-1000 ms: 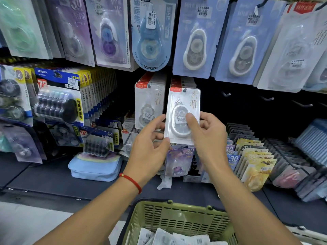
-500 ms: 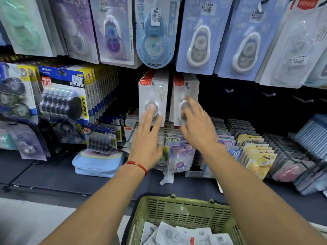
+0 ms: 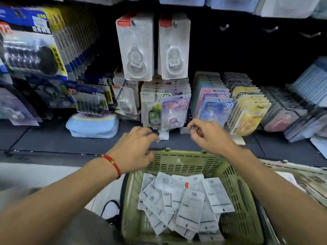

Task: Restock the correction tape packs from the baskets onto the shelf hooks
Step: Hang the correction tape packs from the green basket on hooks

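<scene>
Two rows of white correction tape packs hang on shelf hooks, the left row (image 3: 135, 48) and the right row (image 3: 174, 48), side by side at top centre. Below me a green basket (image 3: 235, 184) holds several white packs (image 3: 185, 200) lying face down. My left hand (image 3: 136, 147), with a red string at the wrist, hovers over the basket's far left rim, fingers loosely curled and holding nothing. My right hand (image 3: 207, 137) hovers above the far rim, fingers also loosely curled, empty.
Bare hooks (image 3: 269, 29) stick out at the upper right. Colourful tape packs (image 3: 212, 106) stand in racks on the dark shelf (image 3: 44, 142). A blue pouch (image 3: 92, 126) lies at left. Blue and yellow packs (image 3: 30, 48) hang at far left. A second basket's rim (image 3: 292, 167) shows at right.
Both hands let go of the hung pack and drew back down from the hooks to just above the basket. The view has tilted downward.
</scene>
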The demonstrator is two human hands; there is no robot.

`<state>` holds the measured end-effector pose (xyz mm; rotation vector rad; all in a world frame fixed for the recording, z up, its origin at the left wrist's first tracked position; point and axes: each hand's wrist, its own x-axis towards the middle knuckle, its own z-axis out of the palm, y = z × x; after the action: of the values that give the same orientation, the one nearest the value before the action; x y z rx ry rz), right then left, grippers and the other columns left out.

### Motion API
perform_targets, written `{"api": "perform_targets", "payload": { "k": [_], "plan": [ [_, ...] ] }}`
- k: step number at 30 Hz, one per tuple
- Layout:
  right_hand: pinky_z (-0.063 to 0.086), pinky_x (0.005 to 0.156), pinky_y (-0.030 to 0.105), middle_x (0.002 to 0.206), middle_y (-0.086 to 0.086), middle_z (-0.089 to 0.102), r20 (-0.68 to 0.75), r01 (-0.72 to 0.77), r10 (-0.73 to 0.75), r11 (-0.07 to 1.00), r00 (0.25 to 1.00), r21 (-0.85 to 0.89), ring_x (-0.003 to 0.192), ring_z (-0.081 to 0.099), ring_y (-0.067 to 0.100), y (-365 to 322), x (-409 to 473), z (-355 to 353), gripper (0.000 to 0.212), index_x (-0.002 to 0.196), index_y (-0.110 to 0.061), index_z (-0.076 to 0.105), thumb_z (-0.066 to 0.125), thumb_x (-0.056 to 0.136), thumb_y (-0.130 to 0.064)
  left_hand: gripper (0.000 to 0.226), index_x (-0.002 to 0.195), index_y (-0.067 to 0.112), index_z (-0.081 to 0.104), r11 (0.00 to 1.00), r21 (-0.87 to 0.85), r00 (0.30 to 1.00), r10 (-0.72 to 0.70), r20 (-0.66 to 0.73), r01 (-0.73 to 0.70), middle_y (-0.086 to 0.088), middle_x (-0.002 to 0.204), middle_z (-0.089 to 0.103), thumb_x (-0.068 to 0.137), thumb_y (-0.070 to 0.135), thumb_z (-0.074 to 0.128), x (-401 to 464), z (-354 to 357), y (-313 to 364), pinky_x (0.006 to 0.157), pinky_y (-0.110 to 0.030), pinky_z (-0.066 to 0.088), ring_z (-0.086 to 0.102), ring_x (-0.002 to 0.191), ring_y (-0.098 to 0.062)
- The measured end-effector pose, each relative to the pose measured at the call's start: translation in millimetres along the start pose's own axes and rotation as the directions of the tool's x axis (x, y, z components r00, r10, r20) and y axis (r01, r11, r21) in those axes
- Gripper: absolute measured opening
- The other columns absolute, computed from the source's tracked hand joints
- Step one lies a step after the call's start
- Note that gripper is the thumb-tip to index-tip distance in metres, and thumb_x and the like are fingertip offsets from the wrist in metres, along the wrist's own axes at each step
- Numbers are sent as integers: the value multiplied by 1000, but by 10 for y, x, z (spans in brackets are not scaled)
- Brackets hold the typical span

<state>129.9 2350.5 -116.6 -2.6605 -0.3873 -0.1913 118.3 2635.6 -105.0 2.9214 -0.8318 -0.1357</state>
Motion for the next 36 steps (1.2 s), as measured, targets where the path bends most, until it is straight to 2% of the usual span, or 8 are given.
{"api": "perform_targets", "payload": {
  "k": [5,8,14,21,24,30,33,36],
  "plan": [
    [52,97,36,127,3,70,681,-128,227,973,696,-193,119,64,27,478,-861,928,36,134,-22,64,63,100,-35,61,155,33,42,983,172,918,-4,396,-70,-1,165,30,96,27,57,-374,965,91,121,-43,28,21,155,-25],
    [31,125,47,172,8,23,840,-98,275,961,468,-259,157,27,31,681,-1447,1492,92,165,-24,26,71,92,-58,56,152,31,48,993,104,876,-2,482,-54,-2,162,38,97,30,58,-486,1397,193,124,-39,25,26,154,-25],
    [13,128,57,173,23,7,777,220,151,910,611,-350,157,17,44,699,-1769,1889,106,166,-15,13,65,90,-67,51,147,25,55,995,-104,863,54,502,-2,-3,153,51,96,18,59,-359,1638,442,117,-36,38,41,144,-24],
    [50,108,42,130,7,71,697,-300,137,947,704,118,120,66,27,616,-1464,1355,35,128,-19,72,59,106,-42,67,157,21,38,870,-389,850,-63,523,303,-9,155,51,97,21,68,-190,1688,612,104,-29,44,52,137,-28],
    [57,77,38,80,7,68,530,-491,272,805,803,332,75,66,21,562,-1354,1186,44,84,-2,64,56,108,-39,82,160,26,33,680,-587,839,-78,538,440,-1,158,46,92,29,79,-186,1711,704,105,-29,45,52,138,-22],
    [64,81,37,104,3,82,544,-643,342,398,766,654,97,78,20,402,-1244,1149,38,111,-10,76,55,108,-42,45,128,25,67,233,-845,875,-69,479,481,6,116,79,87,23,85,-168,1638,806,104,-42,56,74,109,-13],
    [52,108,46,133,4,71,513,-541,379,813,771,214,123,66,22,553,-1437,1310,39,131,-23,67,61,103,-49,44,131,20,66,261,-812,851,-218,478,522,1,123,76,90,16,82,-167,1637,709,104,-40,55,71,111,-15],
    [8,131,51,176,0,15,786,-69,279,955,552,-290,162,12,23,690,-1794,1529,83,166,-28,24,66,99,-52,51,139,18,60,249,-758,793,-288,536,603,-3,127,71,92,10,79,-185,1646,573,109,-47,50,65,120,-25]
  ]
}}
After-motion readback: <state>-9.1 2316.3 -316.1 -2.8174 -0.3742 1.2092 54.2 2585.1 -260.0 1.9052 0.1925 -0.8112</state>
